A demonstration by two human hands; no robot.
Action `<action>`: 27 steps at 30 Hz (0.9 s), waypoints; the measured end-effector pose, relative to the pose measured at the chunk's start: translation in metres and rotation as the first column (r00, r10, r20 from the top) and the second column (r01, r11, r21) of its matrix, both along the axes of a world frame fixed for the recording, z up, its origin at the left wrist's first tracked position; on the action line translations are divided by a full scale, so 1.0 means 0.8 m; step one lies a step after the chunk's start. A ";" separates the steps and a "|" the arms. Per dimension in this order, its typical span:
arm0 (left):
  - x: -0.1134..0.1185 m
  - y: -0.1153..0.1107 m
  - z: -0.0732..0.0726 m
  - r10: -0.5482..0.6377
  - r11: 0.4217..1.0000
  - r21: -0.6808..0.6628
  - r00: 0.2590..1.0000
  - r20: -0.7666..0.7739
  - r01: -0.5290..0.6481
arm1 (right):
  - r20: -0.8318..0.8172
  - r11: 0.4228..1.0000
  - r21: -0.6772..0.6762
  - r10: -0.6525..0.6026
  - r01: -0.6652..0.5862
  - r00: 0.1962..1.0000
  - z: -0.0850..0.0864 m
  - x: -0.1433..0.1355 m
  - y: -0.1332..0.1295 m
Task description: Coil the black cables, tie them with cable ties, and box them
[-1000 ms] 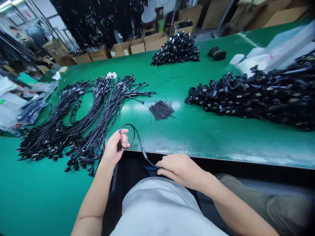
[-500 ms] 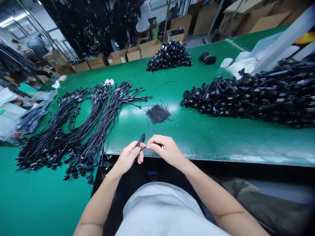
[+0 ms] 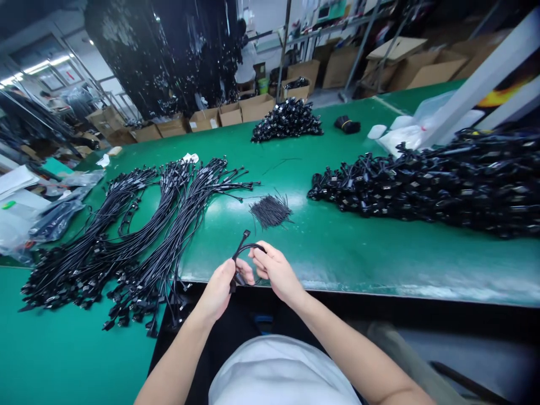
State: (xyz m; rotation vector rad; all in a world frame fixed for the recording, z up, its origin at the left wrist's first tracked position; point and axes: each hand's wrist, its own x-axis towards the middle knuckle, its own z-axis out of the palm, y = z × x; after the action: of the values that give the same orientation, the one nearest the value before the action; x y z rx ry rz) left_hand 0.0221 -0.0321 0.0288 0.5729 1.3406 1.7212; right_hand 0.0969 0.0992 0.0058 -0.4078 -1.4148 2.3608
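Black cable (image 3: 241, 246), coiled into a loop, is held between the 2 hands at the near edge of the green table (image 3: 358, 264), with 1 connector end pointing up. At far left lie clear plastic bags (image 3: 57, 219); beside them, 3 long cable bundles (image 3: 185, 219) spread across the surface. Next, the left hand (image 3: 221, 289) grips the cable's gathered part between thumb and fingers. Beyond the hands, near the middle, lies a small pile of short black strips (image 3: 270, 211). Just right of the loop, the right hand (image 3: 274, 270) pinches its right side with bent fingers. Farther back stands a mound of black connectors (image 3: 289, 121), then a yellow-banded black bundle (image 3: 347, 125). At far right, a large heap of black cables (image 3: 434, 188) extends along the table.
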 end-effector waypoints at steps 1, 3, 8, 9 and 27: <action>0.002 0.000 -0.003 -0.020 1.000 -0.015 1.000 0.005 0.020 | -0.005 0.997 -0.081 0.001 -0.001 1.000 0.001 0.000 0.000; 0.007 -0.002 -0.009 -0.054 0.999 -0.003 0.995 0.084 0.054 | -0.027 0.965 -0.254 0.059 -0.064 0.998 0.003 0.002 0.002; 0.013 -0.006 -0.017 0.042 0.999 -0.040 0.987 0.153 -0.036 | -0.141 0.856 -0.494 0.094 -0.152 0.986 0.014 0.009 0.000; 0.014 -0.006 -0.019 0.054 0.997 -0.060 0.992 0.117 -0.047 | -0.150 0.869 -0.474 0.080 -0.143 0.985 0.016 0.010 -0.003; 0.046 0.008 -0.035 -0.168 0.975 -0.147 0.986 -0.016 0.164 | -0.053 0.997 0.037 -0.066 0.068 0.996 0.009 -0.003 0.001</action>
State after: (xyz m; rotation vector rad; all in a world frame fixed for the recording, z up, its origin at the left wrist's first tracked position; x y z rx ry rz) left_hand 0.0586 -0.0258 0.0006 0.6102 1.3848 1.4720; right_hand 0.0942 0.0996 0.0127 -0.3752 -1.3999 2.2707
